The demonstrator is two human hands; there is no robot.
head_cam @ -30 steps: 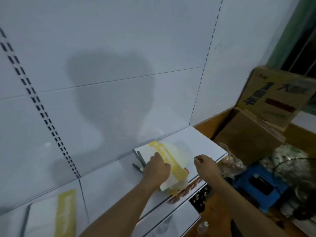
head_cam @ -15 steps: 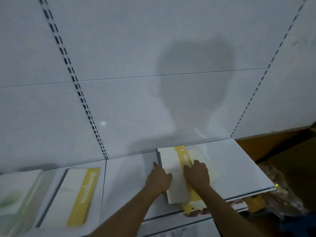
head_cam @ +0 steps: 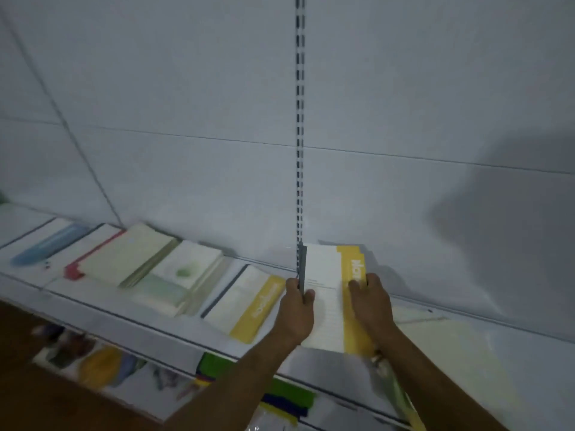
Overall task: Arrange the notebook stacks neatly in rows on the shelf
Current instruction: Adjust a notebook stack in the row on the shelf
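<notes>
A stack of white notebooks with a yellow band point(head_cam: 326, 293) lies on the white shelf point(head_cam: 102, 303), right of centre. My left hand point(head_cam: 295, 309) grips its dark left spine edge, thumb on top. My right hand point(head_cam: 370, 300) rests on the yellow band, fingers curled over the cover. To its left sits a matching yellow-band stack point(head_cam: 245, 306), then a green-marked white stack point(head_cam: 183, 275), a cream stack with a red edge point(head_cam: 124, 253) and a blue-marked stack point(head_cam: 46, 244) in a row.
A slotted upright point(head_cam: 299, 119) runs up the white back panel behind the held stack. A pale sheet point(head_cam: 451, 346) lies on the shelf to the right. The lower shelf holds green, yellow and dark items point(head_cam: 280, 396).
The view has swung left along the shelf, bringing more stacks into sight. The held stack has moved left, close to the matching yellow-band stack. Both hands stay on it.
</notes>
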